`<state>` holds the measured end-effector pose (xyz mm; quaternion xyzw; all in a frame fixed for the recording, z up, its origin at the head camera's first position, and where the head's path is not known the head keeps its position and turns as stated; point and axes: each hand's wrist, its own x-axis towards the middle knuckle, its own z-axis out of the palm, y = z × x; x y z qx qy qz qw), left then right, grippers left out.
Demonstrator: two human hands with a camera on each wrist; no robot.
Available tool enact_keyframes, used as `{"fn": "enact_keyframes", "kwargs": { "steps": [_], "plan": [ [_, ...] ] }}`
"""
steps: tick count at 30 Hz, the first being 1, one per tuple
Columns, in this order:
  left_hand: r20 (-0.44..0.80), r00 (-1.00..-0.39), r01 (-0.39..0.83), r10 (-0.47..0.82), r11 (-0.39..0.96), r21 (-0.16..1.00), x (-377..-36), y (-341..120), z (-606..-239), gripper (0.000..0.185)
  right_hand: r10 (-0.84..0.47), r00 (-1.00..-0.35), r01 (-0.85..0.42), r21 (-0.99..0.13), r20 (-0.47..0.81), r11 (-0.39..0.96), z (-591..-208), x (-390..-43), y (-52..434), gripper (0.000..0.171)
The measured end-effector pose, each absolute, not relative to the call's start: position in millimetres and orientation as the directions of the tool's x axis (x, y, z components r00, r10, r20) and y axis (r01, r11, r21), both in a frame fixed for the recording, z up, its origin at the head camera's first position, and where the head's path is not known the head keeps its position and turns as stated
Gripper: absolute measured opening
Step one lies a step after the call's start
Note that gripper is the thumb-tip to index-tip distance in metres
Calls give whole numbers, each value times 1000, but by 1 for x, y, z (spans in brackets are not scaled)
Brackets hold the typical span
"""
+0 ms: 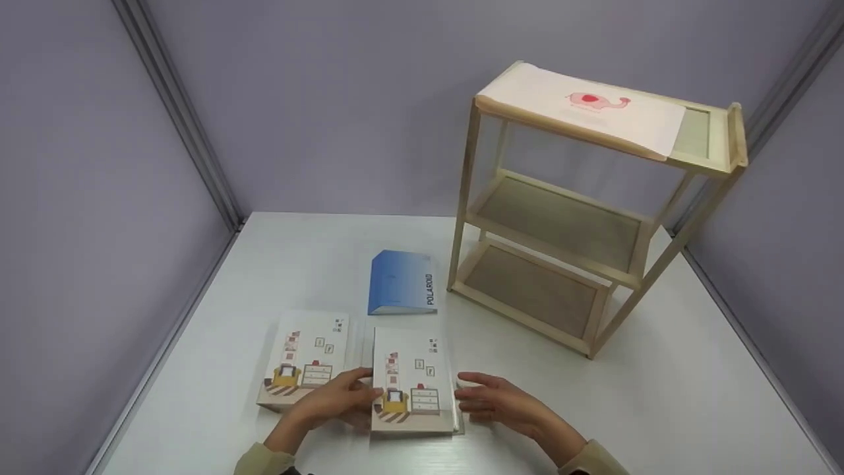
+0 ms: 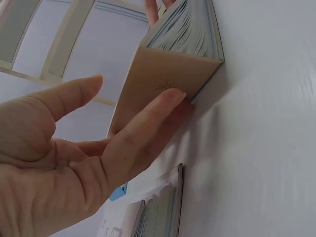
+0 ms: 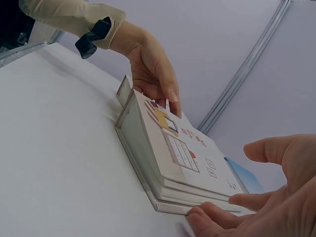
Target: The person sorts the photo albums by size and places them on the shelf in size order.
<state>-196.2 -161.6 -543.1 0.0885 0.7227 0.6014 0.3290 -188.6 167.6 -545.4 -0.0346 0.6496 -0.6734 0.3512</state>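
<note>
A thick photo album (image 1: 409, 353) with a pale cover, drawn with a yellow armchair and a chest of drawers, lies flat near the table's front. My left hand (image 1: 333, 398) is at its left side; in the left wrist view the extended fingers touch the tan spine (image 2: 143, 89), thumb held apart. On the opposite side, my right hand (image 1: 501, 404) has its fingers stretched toward the page edges, the lower fingertips (image 3: 197, 219) at the bottom cover. Whether they press on it I cannot tell. A matching album (image 1: 316, 349) lies left of my left hand.
Behind the albums lies a blue album (image 1: 399, 284) marked POLAROID. A three-tier wooden shelf (image 1: 554, 267) stands at the back right, a white cloth (image 1: 534, 99) with a pink elephant over its top. Walls enclose the white table (image 1: 297, 264) at the back and sides.
</note>
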Motion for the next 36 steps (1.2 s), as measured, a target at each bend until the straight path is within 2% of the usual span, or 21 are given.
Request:
{"fn": "enact_keyframes", "kwargs": {
  "steps": [6, 14, 21, 28, 36],
  "plan": [
    [-372, -785, -252, 495, 293, 922, -192, -158, -540, 79, -512, -754, 400, -906, -411, 138, -542, -188, 165, 62],
    [-371, -783, -272, 499, 261, 926, -190, -154, -540, 79, -522, -751, 368, -913, -405, 179, -541, -185, 165, 63],
    [-353, -801, -254, 484, 260, 932, -190, -153, -542, 82, -495, -760, 426, -898, -421, 109, -544, -184, 163, 65],
    [-325, -799, -257, 506, 202, 945, -189, -155, -547, 83, -510, -768, 439, -898, -388, 22, -545, -182, 162, 66],
    [-323, -795, -286, 514, 152, 946, -188, -155, -548, 84, -491, -778, 452, -892, -392, -4, -547, -181, 164, 65]
  ]
}}
